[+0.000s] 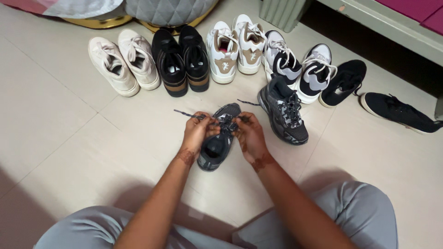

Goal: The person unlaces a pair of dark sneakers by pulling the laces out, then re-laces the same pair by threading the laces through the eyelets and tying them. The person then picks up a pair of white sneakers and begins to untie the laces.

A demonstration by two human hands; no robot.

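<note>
A: What lies at twelve o'clock?
B: A grey quilted pouffe (pixel 170 10) on pale floor tiles (pixel 50 110).
A: At two o'clock?
B: A pale green furniture frame (pixel 387 27), shadow beneath.

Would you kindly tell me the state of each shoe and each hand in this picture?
Dark grey shoe: upright on the floor, laces held by both hands.
Its mate: upright beside it, laced, untouched.
Left hand: pinching a lace.
Right hand: pinching a lace.
Cream pair: side by side, laced.
Black pair with tan soles: side by side.
Two black shoes: apart, on the right.
</note>
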